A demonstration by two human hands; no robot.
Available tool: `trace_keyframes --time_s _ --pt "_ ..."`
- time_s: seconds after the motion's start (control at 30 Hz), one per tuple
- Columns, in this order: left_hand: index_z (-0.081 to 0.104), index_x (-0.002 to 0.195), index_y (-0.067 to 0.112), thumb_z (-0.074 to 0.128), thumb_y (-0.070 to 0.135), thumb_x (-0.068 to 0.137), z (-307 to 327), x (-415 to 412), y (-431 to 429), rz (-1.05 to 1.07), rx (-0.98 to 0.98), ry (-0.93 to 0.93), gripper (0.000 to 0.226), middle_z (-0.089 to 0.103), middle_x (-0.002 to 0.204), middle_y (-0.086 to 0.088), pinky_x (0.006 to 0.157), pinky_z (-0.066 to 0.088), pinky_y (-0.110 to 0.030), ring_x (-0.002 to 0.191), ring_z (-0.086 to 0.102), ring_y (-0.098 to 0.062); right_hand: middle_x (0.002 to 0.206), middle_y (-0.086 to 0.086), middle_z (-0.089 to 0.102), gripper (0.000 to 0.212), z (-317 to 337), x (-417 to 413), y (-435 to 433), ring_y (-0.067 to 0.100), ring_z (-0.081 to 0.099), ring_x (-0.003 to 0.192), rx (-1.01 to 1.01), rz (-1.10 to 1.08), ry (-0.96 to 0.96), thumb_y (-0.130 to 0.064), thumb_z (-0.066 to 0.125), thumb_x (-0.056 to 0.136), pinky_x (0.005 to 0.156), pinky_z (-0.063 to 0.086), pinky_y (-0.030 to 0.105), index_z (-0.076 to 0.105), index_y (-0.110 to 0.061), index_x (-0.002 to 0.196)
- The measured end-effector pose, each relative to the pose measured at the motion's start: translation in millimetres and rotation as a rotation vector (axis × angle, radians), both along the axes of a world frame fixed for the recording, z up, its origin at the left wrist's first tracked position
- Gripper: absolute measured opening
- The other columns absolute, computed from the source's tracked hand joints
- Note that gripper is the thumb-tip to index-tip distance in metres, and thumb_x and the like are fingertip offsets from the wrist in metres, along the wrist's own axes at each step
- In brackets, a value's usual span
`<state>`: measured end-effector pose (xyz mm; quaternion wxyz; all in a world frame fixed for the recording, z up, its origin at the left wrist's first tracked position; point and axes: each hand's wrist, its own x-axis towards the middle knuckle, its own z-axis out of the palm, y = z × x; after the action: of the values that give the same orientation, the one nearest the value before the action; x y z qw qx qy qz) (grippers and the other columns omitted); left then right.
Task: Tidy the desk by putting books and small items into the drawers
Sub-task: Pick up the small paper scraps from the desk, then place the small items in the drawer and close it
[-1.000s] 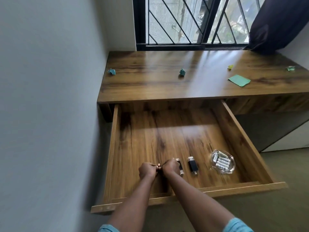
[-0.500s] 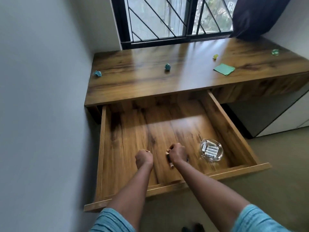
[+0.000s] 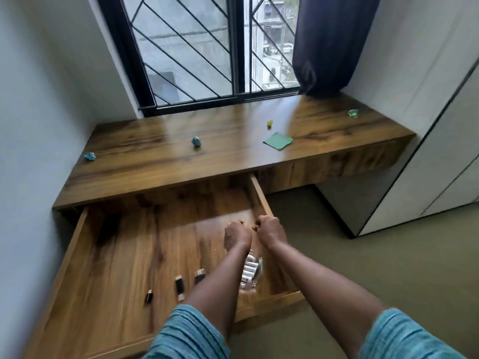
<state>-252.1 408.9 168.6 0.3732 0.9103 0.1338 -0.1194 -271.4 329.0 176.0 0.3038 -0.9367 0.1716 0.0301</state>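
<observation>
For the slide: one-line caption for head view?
Left hand and right hand, fingers curled, close together above open drawer holding black items and glass dish of batteries.

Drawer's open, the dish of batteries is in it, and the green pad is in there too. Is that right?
Not quite. The head view shows the drawer open with the dish of batteries in it, but the green pad lies on the desk top, not in the drawer.

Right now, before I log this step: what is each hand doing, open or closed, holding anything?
Left hand: closed fist, fingers curled, nothing visible in it.
Right hand: closed on a small brownish item, too blurred to identify.
</observation>
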Motion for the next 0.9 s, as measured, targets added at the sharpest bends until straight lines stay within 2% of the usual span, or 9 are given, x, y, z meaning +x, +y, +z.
trace_keyframes --time_s 0.17,0.37,0.67,0.8,0.9 --pt "0.068 0.111 0.007 0.043 0.021 0.097 7.3 7.2 -97.3 -0.112 -0.024 -0.051 0.031 0.067 0.113 -0.014 0.089 0.052 -0.034 0.105 0.063 -0.029 0.111 0.012 0.063 0.023 5.5 -3.9 -103.1 0.026 0.062 0.1 -0.031 -0.099 -0.028 -0.022 0.055 0.093 0.074 0.044 0.027 0.068 -0.007 0.106" --pt "0.068 0.111 0.012 0.046 0.022 0.097 17.2 33.2 -175.5 -0.185 0.027 -0.128 0.028 0.067 0.112 -0.009 0.082 0.05 -0.03 0.102 0.063 -0.022 0.113 0.016 0.062 0.025 10.1 16.4 -191.3 0.027 0.061 0.104 -0.001 -0.18 -0.062 -0.022 0.062 0.09 0.085 0.047 0.028 0.068 -0.004 0.107" --pt "0.067 0.113 0.008 0.049 0.022 0.095 22.9 123.2 -229.6 -0.071 0.043 -0.165 0.029 0.065 0.115 -0.012 0.089 0.054 -0.034 0.107 0.062 -0.026 0.118 0.014 0.059 0.032 12.5 87.0 -269.1 0.025 0.059 0.108 -0.001 -0.117 -0.097 -0.025 0.064 0.089 0.089 0.048 0.029 0.064 -0.004 0.112" --pt "0.064 0.113 0.0 0.045 0.017 0.097 30.0 166.2 -245.3 0.006 0.03 -0.086 0.03 0.064 0.116 -0.018 0.09 0.052 -0.034 0.109 0.061 -0.03 0.121 0.013 0.059 0.035 23.8 123.0 -301.3 0.023 0.06 0.108 -0.049 -0.01 -0.036 -0.026 0.064 0.089 0.09 0.049 0.028 0.061 -0.005 0.117" --pt "0.062 0.111 -0.003 0.041 0.014 0.098 33.5 197.4 -252.7 0.062 0.001 -0.05 0.03 0.063 0.116 -0.019 0.083 0.049 -0.032 0.107 0.06 -0.031 0.121 0.012 0.06 0.038 36.0 155.7 -328.0 0.023 0.06 0.109 -0.066 0.011 -0.042 -0.025 0.063 0.09 0.088 0.05 0.028 0.058 -0.006 0.122"
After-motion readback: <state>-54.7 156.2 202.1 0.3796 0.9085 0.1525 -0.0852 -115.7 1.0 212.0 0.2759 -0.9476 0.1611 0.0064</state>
